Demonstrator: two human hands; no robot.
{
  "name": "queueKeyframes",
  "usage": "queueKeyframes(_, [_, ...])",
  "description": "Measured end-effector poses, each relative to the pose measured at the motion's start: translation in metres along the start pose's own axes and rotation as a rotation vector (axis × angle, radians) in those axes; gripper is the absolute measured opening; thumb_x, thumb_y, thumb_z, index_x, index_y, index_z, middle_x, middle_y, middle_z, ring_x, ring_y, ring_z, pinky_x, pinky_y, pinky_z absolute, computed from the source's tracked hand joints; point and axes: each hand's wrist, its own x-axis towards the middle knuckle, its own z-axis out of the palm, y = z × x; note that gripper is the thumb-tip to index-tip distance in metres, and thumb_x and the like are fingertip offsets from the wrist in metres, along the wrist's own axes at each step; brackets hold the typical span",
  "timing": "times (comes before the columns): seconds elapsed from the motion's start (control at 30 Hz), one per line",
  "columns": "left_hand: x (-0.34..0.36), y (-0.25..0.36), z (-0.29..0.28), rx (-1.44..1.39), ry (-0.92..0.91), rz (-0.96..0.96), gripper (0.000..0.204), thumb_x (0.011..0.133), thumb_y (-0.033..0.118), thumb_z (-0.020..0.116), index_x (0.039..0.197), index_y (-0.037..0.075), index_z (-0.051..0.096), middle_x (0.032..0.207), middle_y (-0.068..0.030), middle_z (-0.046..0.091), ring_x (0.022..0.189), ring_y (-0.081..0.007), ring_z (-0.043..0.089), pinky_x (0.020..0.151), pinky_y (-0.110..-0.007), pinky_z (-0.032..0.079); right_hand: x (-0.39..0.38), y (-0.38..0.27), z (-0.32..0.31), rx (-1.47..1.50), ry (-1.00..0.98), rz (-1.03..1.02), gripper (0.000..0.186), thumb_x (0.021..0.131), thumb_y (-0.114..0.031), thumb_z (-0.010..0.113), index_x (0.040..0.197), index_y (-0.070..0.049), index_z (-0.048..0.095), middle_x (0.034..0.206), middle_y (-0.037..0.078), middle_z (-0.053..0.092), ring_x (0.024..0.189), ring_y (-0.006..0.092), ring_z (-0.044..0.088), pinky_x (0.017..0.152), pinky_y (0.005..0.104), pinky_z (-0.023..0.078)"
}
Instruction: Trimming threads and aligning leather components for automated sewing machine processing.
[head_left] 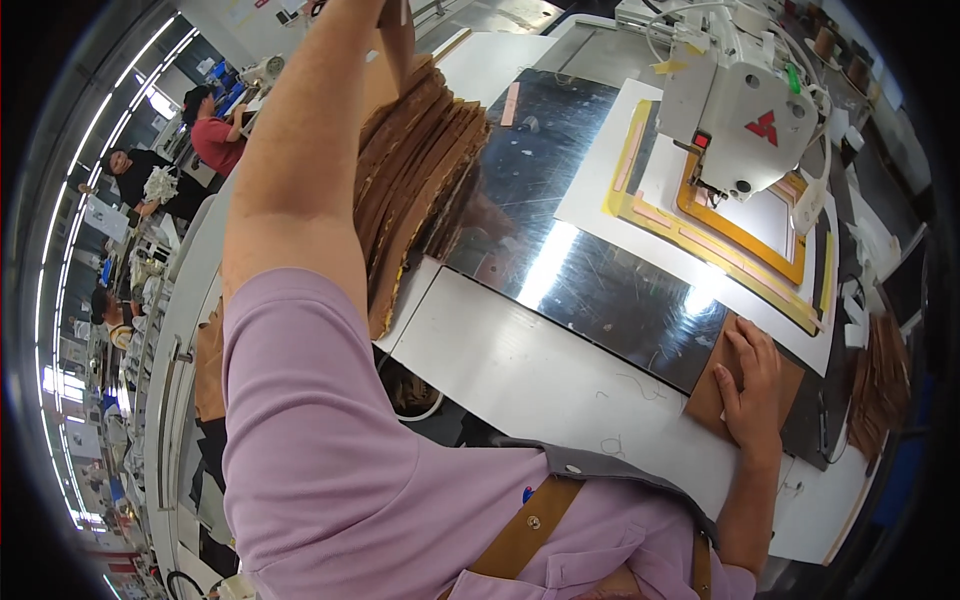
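My left arm (295, 190) reaches up past the top edge of the head view, so its hand is out of sight. Beside that forearm stands a thick stack of brown leather pieces (425, 170) with rough edges, and a brown flap (396, 50) rises at its top. My right hand (752, 385) lies on a flat brown leather piece (708, 400) at the near edge of the metal plate, thumb apart from the bent fingers.
A white sewing machine head (745, 115) overhangs an orange frame (790, 265) on a white sheet with yellow strips. The shiny metal plate (560, 185) spans the table. More brown pieces (880, 385) hang at the right. Other people (215, 140) work at the far left.
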Motion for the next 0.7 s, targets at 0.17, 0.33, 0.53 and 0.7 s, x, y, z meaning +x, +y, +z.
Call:
queueKeyframes(0.17, [-0.12,0.071,0.047,-0.112,-0.669,0.171,0.018,0.097,0.01,0.061,0.114,0.009,0.066,0.1,-0.0177,0.074,0.096,-0.0307,0.075,0.078,-0.041,0.058,0.0,0.001,-0.005,-0.019,-0.017,-0.01,0.046,0.095,-0.029,0.068,0.134,-0.005,0.062,0.145,0.016,0.056,0.137,0.0368,0.05,0.12,0.0537,0.032])
queueKeyframes(0.33, [-0.243,0.076,0.05,0.28,-1.325,0.055,0.03,0.096,0.01,0.053,0.126,0.014,0.058,0.107,-0.0184,0.074,0.105,-0.0348,0.072,0.087,-0.047,0.057,0.003,0.003,-0.007,-0.012,-0.058,0.007,0.047,0.094,-0.03,0.068,0.133,-0.005,0.061,0.144,0.016,0.056,0.138,0.0356,0.05,0.12,0.0568,0.031])
queueKeyframes(0.53, [-0.26,0.08,0.047,0.213,-1.289,-0.532,0.057,0.094,0.046,0.053,0.138,0.011,0.054,0.133,-0.023,0.066,0.125,-0.0395,0.063,0.104,-0.049,0.049,0.009,0.0,-0.01,-0.007,-0.103,0.043,0.047,0.093,-0.029,0.068,0.132,-0.004,0.062,0.145,0.017,0.056,0.139,0.0369,0.049,0.121,0.0567,0.03])
queueKeyframes(0.7, [-0.25,0.097,0.054,0.31,-1.684,-0.242,0.059,0.088,0.036,0.063,0.142,0.013,0.058,0.14,-0.0155,0.064,0.13,-0.03,0.061,0.104,-0.041,0.052,0.01,0.0,-0.011,-0.01,-0.115,0.088,0.046,0.093,-0.028,0.068,0.132,-0.004,0.062,0.146,0.017,0.056,0.139,0.0375,0.049,0.122,0.0574,0.028])
